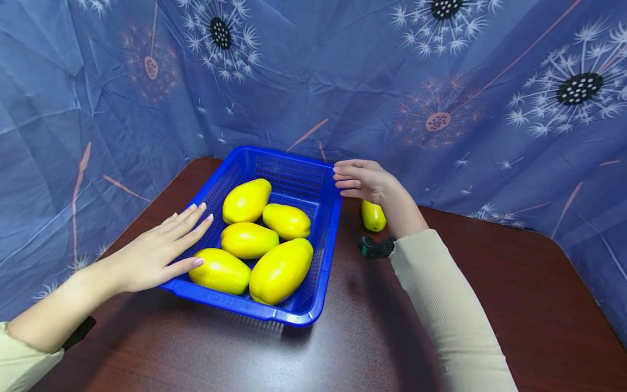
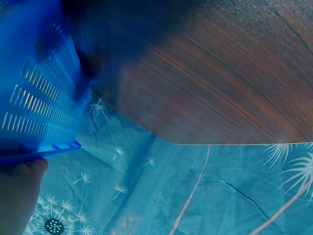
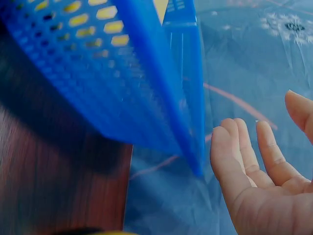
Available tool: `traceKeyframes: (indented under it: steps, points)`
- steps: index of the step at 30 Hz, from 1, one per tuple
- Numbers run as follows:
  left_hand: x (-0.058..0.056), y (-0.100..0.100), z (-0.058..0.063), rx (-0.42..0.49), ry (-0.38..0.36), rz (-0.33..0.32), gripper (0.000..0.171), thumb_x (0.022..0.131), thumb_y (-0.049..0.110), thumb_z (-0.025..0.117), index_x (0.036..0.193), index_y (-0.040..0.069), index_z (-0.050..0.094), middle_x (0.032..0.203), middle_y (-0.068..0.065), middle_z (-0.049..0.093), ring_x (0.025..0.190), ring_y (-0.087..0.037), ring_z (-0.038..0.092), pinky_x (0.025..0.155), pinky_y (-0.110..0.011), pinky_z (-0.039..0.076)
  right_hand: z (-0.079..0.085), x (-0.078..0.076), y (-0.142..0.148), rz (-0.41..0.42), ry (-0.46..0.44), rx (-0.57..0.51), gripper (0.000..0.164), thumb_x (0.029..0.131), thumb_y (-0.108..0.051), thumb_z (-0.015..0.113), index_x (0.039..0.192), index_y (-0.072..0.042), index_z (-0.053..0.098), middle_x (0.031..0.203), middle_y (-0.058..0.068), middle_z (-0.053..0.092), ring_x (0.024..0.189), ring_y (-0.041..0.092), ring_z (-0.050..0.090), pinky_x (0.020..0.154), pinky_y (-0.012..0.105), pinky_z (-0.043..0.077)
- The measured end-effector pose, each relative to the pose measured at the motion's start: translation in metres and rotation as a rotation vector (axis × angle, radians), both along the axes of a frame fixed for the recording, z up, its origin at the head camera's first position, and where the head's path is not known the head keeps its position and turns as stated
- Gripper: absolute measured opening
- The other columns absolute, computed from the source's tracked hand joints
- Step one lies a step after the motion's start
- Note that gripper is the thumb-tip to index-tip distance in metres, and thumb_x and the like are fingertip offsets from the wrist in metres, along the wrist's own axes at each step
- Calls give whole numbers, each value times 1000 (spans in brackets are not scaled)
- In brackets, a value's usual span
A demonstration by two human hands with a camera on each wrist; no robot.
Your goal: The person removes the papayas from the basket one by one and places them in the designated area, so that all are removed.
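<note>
Apparent step: basket point(image 1: 326, 272) positioning. My spread left hand point(image 1: 157, 253) rests on it, my relaxed right hand point(image 1: 367, 180) hangs beside it; neither grips. Likely next: grasp the outlying papaya point(image 1: 374, 218).

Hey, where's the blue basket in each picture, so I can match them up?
Head: the basket is just left of centre, reaching below the middle.
Left wrist: at the left edge, mostly upper left.
Right wrist: upper left to centre.
Shared landmark: the dandelion cloth.
</note>
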State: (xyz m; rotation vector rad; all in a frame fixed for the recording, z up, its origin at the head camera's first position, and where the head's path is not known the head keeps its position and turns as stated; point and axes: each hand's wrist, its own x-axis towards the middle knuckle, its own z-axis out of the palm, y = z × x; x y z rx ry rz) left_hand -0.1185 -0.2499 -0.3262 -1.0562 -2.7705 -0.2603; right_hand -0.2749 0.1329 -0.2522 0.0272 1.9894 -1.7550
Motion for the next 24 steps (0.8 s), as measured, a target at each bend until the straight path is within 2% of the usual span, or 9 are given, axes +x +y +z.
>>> traceKeyframes:
  steps: [3, 10, 24]
  points:
    - [0, 0, 0, 3, 1, 0, 70, 94, 37, 52, 149, 10, 18, 154, -18, 14, 142, -28, 9, 113, -30, 0, 0, 0, -12, 15, 13, -3, 50, 95, -15, 54, 141, -5, 38, 139, 18, 42, 124, 31, 44, 101, 41, 39]
    - [0, 0, 0, 10, 4, -3, 69, 94, 36, 53, 148, 6, 22, 153, -19, 15, 141, -29, 10, 113, -30, 0, -4, 0, -39, 26, 45, 3, 47, 92, -13, 58, 136, -4, 44, 134, 19, 47, 114, 31, 51, 99, 42, 40]
    - [0, 0, -1, 12, 13, -4, 69, 94, 36, 53, 149, 8, 21, 153, -18, 15, 141, -29, 10, 114, -32, 1, -18, -1, -71, 19, 12, 14, 46, 89, -13, 64, 132, -6, 50, 129, 17, 53, 116, 32, 52, 99, 43, 41]
